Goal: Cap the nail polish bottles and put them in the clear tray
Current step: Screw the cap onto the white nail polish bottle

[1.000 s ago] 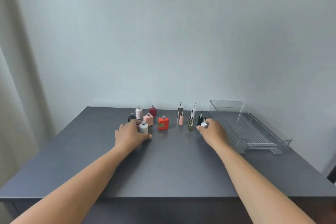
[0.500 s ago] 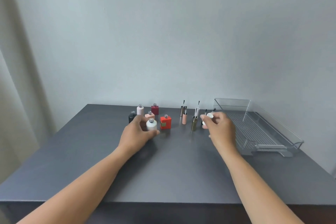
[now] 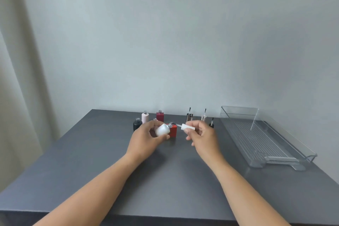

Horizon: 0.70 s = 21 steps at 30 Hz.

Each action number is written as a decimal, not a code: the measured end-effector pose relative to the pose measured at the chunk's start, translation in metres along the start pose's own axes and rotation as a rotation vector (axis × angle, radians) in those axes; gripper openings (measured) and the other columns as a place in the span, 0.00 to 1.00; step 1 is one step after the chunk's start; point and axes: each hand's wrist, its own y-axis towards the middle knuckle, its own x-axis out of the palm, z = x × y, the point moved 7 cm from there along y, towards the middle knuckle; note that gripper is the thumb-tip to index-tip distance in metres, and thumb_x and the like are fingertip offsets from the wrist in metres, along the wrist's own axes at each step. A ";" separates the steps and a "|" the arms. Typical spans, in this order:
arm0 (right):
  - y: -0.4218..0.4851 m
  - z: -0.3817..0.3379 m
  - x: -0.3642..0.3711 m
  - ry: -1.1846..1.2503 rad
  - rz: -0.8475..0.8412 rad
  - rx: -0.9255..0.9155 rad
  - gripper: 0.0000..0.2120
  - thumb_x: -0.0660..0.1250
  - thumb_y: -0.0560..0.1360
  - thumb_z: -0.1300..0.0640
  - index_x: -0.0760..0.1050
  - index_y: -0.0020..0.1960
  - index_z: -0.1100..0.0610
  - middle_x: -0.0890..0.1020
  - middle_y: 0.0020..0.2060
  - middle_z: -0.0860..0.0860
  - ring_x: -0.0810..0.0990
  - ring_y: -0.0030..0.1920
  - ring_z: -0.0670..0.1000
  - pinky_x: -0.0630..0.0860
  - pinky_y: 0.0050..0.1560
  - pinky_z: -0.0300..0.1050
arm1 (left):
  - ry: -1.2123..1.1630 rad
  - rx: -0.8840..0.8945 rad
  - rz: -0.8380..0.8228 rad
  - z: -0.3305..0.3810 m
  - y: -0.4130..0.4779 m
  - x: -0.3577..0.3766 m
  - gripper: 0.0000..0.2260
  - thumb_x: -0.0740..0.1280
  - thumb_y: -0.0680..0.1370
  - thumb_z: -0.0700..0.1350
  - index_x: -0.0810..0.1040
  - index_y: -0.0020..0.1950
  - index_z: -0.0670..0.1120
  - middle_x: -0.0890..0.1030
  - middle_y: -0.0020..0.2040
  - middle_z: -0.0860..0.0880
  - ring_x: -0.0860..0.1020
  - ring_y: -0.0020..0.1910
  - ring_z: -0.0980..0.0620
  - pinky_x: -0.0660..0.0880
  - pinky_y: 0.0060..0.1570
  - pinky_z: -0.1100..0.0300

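A round pearly white nail polish bottle (image 3: 162, 130) is held tilted above the dark grey surface (image 3: 170, 174) in the closed left grip (image 3: 146, 138). A white brush cap (image 3: 187, 127) is pinched by the right grip (image 3: 202, 134), its brush seemingly at the bottle's neck. The clear ribbed plastic tray (image 3: 264, 138) stands apart, rightward.

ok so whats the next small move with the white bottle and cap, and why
Probably slide the white cap leftward so its brush goes into the neck of the white bottle, then twist it shut. The left hand holds the bottle tilted with its open neck toward the cap, the right hand holds the cap with its brush tip near the mouth, and the tray holds no bottles yet.
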 end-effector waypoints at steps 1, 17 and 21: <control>0.001 0.002 0.000 -0.009 0.004 0.003 0.08 0.70 0.75 0.60 0.80 0.47 0.47 0.83 0.36 0.49 0.81 0.33 0.43 0.74 0.36 0.42 | 0.006 0.007 0.001 0.000 0.001 -0.001 0.14 0.79 0.69 0.50 0.78 0.42 0.68 0.83 0.42 0.61 0.79 0.40 0.66 0.70 0.39 0.76; 0.002 -0.001 0.001 -0.089 -0.015 -0.045 0.06 0.68 0.76 0.58 0.81 0.51 0.49 0.82 0.40 0.48 0.79 0.33 0.40 0.74 0.39 0.41 | 0.079 0.091 0.004 0.009 0.001 0.001 0.18 0.78 0.69 0.46 0.76 0.46 0.68 0.79 0.48 0.58 0.77 0.47 0.66 0.69 0.45 0.78; 0.002 -0.007 0.002 -0.153 -0.016 -0.111 0.07 0.69 0.76 0.58 0.82 0.52 0.49 0.80 0.44 0.49 0.80 0.43 0.51 0.78 0.48 0.48 | 0.088 0.097 0.001 0.009 0.001 0.001 0.17 0.78 0.70 0.46 0.78 0.51 0.64 0.80 0.51 0.56 0.77 0.47 0.64 0.69 0.47 0.74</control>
